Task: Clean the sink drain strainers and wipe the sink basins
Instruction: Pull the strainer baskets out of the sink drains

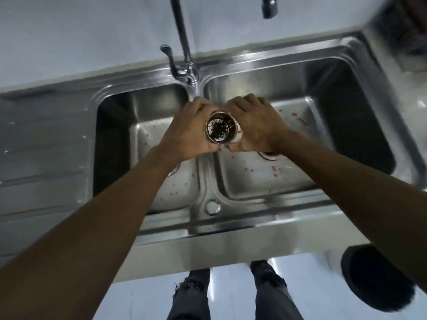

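Head view: both hands are holding a drain strainer (221, 130) above the divider of a double sink.

Left hand (191, 129) is wrapping the strainer's 9 o'clock side while right hand (255, 125) is cupping its 3 o'clock side, fingers curled around the metal cup, its perforated bottom facing the camera. Left basin (147, 135) and right basin (300, 144) are showing scattered pink specks. Faucet (184, 54) is standing at 12 o'clock from the strainer; a dark bin (376, 278) is sitting on the floor at 5 o'clock.
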Demonstrator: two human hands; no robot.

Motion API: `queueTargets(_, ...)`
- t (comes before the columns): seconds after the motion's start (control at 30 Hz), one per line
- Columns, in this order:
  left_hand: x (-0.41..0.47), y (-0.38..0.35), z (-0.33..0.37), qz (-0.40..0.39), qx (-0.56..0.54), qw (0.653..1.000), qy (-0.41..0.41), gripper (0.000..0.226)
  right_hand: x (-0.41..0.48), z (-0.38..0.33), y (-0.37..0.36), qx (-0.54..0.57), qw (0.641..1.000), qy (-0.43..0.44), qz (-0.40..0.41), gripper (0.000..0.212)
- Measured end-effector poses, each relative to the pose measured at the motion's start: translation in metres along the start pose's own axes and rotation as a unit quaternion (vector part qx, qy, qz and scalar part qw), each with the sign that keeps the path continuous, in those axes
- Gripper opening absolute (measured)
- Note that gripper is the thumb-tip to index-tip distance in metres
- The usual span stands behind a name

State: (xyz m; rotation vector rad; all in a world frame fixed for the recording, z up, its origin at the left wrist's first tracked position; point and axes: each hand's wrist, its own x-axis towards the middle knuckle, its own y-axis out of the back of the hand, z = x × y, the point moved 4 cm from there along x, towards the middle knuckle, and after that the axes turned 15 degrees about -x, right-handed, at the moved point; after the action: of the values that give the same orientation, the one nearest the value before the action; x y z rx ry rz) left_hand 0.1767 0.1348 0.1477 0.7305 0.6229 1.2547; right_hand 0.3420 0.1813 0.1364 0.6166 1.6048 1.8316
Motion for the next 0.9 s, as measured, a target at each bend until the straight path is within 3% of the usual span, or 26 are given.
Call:
queueTargets(0.23, 0.055, -0.145, 0.096, -0.027, -0.032, 0.999, -0.011, 0.087, -0.111, 0.114, -0.064, -0.002, 0.995, -0.041, -0.096, 0.092)
queueTargets(0.4, 0.073, -0.230, 0.101, -0.087, -0.042, 0.995, 0.006, 0.089, -0.153, 0.146, -0.128, 0.017, 0.984, -0.045, -0.172, 0.095)
queueTargets(0.6, 0.095, -0.277, 0.084, -0.128, -0.041, 0.990, 0.039, 0.091, -0.146, 0.157, -0.181, -0.012, 0.973, -0.027, -0.229, 0.096)
queueTargets(0.9, 0.111, -0.297, 0.064, -0.135, -0.027, 0.988, 0.069, 0.099, -0.132, 0.159, -0.207, -0.011, 0.970, -0.048, -0.238, 0.089)
